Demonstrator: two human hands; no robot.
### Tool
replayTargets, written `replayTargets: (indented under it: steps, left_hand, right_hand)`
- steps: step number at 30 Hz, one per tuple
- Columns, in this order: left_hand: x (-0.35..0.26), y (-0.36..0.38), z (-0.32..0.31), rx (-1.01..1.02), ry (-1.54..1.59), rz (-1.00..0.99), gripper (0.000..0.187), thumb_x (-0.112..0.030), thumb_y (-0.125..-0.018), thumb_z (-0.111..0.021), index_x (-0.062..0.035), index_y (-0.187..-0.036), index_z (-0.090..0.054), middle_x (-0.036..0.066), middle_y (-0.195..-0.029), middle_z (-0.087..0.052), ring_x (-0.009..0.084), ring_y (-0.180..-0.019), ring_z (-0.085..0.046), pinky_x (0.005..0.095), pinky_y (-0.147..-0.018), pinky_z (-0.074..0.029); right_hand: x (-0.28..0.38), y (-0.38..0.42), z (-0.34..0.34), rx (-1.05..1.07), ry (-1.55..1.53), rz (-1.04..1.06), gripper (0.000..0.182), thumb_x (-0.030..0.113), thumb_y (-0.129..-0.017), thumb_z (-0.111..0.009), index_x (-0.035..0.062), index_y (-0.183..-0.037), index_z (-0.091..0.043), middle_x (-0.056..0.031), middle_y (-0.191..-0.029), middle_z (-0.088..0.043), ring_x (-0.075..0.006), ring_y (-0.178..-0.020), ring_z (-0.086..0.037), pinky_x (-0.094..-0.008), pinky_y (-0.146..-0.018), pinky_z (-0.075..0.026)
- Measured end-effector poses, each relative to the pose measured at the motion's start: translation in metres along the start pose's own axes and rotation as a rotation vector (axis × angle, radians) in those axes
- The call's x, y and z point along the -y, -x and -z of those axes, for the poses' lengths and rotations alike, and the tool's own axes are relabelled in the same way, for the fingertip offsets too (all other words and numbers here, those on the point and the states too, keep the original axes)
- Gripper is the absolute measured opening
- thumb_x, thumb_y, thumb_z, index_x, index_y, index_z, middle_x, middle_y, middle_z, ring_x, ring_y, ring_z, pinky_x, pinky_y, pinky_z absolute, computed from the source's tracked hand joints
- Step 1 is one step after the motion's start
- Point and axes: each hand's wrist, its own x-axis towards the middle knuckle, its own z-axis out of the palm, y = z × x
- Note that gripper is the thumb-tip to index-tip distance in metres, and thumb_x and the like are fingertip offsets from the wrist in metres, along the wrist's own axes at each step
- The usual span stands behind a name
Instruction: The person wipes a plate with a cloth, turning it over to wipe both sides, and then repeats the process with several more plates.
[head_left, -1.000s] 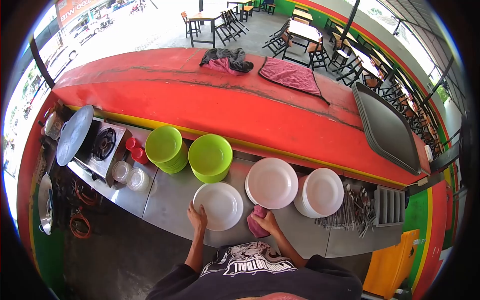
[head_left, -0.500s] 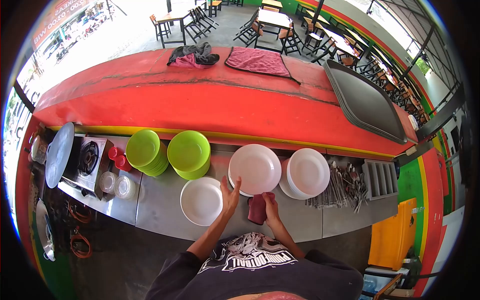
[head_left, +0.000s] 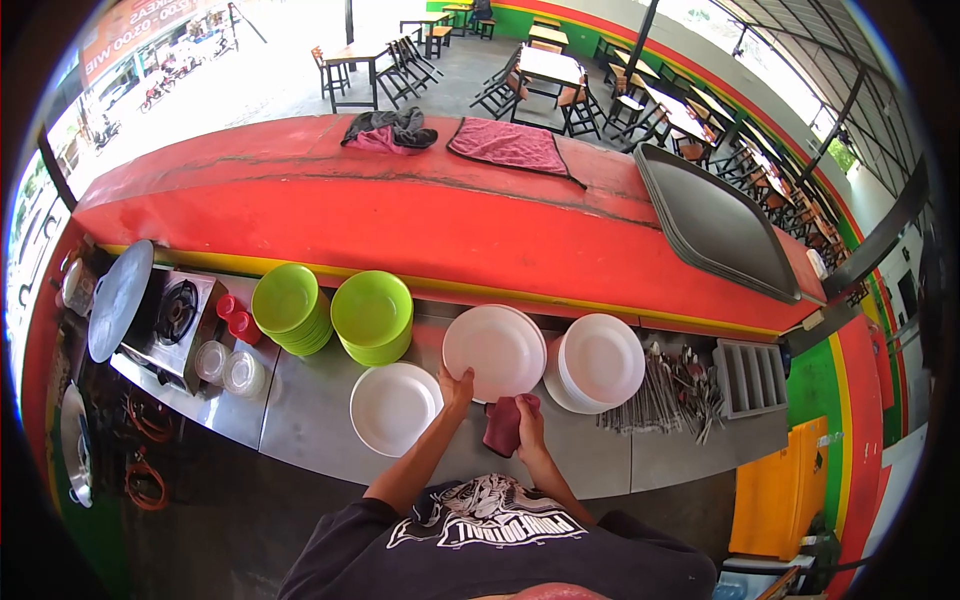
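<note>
My left hand (head_left: 456, 388) is at the near left rim of a white plate (head_left: 490, 350), thumb over the rim and fingers mostly hidden. Behind that plate another white rim shows. In my right hand (head_left: 531, 424) is a bunched maroon cloth (head_left: 503, 430), close to the plate's near edge. A white bowl (head_left: 396, 408) sits on the steel counter just left of my left wrist. To the right stands a stack of white plates (head_left: 602, 360).
Stacked green bowls (head_left: 372, 312) stand at the back left, near a gas stove (head_left: 178, 315). Loose cutlery (head_left: 675, 390) lies beside a grey divided tray (head_left: 752, 378). Dark trays (head_left: 715, 220) and a pink cloth (head_left: 515, 143) rest on the red ledge (head_left: 400, 205).
My left hand has gone from raised with fingers spread to the plate's rim. The right hand still holds the cloth, slightly lower. The camera view has shifted a little.
</note>
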Motion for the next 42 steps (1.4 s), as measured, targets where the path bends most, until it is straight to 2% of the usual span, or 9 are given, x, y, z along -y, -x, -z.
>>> replayTargets:
  steps: [11,14,18,24,25,28,32,37,42]
  left_hand:
    - [-0.09,0.048,0.028,-0.081,0.357,-0.031,0.032,-0.006,-0.101,-0.05,-0.0028,-0.133,-0.053,0.01,-0.121,-0.064,0.0199,-0.107,-0.061,0.0328,-0.091,-0.048]
    - [-0.108,0.056,0.046,-0.12,0.355,-0.02,0.032,-0.01,-0.103,-0.05,-0.0028,-0.135,-0.053,0.011,-0.12,-0.064,0.0184,-0.106,-0.06,0.0335,-0.091,-0.048]
    - [-0.133,0.084,0.06,-0.204,0.314,-0.006,0.044,-0.036,-0.105,-0.052,-0.0009,-0.13,-0.058,0.009,-0.11,-0.067,0.0154,-0.098,-0.06,0.032,-0.086,-0.049]
    - [-0.13,0.144,0.035,-0.07,0.117,-0.037,0.05,-0.044,-0.104,-0.05,0.0001,-0.122,-0.065,0.004,-0.091,-0.067,0.0119,-0.084,-0.057,0.0289,-0.076,-0.048]
    - [-0.134,0.16,0.025,-0.024,0.073,-0.036,0.05,-0.045,-0.104,-0.05,-0.0004,-0.122,-0.066,0.004,-0.087,-0.067,0.0116,-0.081,-0.057,0.0291,-0.075,-0.048]
    - [-0.159,0.207,-0.01,-0.002,-0.207,-0.194,0.048,-0.044,-0.103,-0.05,-0.005,-0.125,-0.065,0.01,-0.087,-0.071,0.0169,-0.081,-0.065,0.0329,-0.076,-0.051]
    - [-0.17,0.248,-0.044,-0.081,-0.318,-0.188,0.044,-0.043,-0.102,-0.051,-0.0107,-0.128,-0.064,0.02,-0.101,-0.072,0.0321,-0.097,-0.071,0.0383,-0.083,-0.053]
    - [-0.161,0.279,-0.064,-0.116,0.061,-0.244,0.05,-0.042,-0.104,-0.051,0.002,-0.121,-0.066,0.004,-0.097,-0.069,0.0095,-0.091,-0.055,0.0274,-0.084,-0.047]
    - [-0.139,0.32,-0.083,-0.167,0.034,-0.222,0.048,-0.043,-0.104,-0.052,0.0013,-0.116,-0.067,-0.003,-0.081,-0.059,0.007,-0.077,-0.048,0.026,-0.068,-0.044]
  right_hand:
    - [0.011,0.015,0.002,0.007,-0.164,-0.059,0.048,0.045,-0.1,-0.053,0.0052,-0.126,-0.053,-0.0123,-0.115,-0.068,-0.0258,-0.102,-0.068,-0.0398,-0.092,-0.054]
    - [0.033,0.031,-0.008,-0.025,-0.185,0.011,0.045,0.042,-0.099,-0.056,0.0077,-0.129,-0.052,-0.0078,-0.121,-0.063,-0.0214,-0.109,-0.063,-0.0369,-0.095,-0.051]
    - [0.051,0.041,-0.015,0.026,-0.045,0.27,0.047,0.036,-0.1,-0.058,0.0049,-0.133,-0.049,-0.0083,-0.126,-0.059,-0.0205,-0.118,-0.057,-0.0341,-0.102,-0.044]
    - [0.084,0.073,-0.032,0.113,0.644,0.781,0.063,0.03,-0.101,-0.056,-0.0051,-0.148,-0.032,-0.023,-0.151,-0.039,-0.0331,-0.142,-0.036,-0.0412,-0.116,-0.028]
    - [0.085,0.069,-0.021,0.194,0.817,0.794,0.069,0.03,-0.101,-0.054,-0.006,-0.152,-0.024,-0.0277,-0.158,-0.025,-0.0382,-0.148,-0.025,-0.0445,-0.119,-0.021]
    - [0.083,0.074,-0.002,0.275,1.02,0.875,0.071,0.029,-0.101,-0.053,-0.0063,-0.153,-0.02,-0.0294,-0.159,-0.02,-0.0422,-0.148,-0.022,-0.046,-0.12,-0.018]
    - [0.112,0.111,0.011,0.602,0.856,0.821,0.071,0.024,-0.1,-0.052,-0.0072,-0.154,-0.017,-0.0292,-0.161,-0.015,-0.0422,-0.149,-0.018,-0.0498,-0.121,-0.015]
    - [0.15,0.156,0.068,0.925,1.004,0.968,0.07,0.017,-0.093,-0.059,-0.0046,-0.152,-0.028,-0.0264,-0.159,-0.024,-0.0455,-0.148,-0.019,-0.0532,-0.12,-0.017]
    - [0.151,0.137,0.14,0.711,1.21,1.192,0.072,0.017,-0.088,-0.063,0.0011,-0.152,-0.033,-0.0223,-0.161,-0.024,-0.0506,-0.147,-0.015,-0.061,-0.117,-0.016]
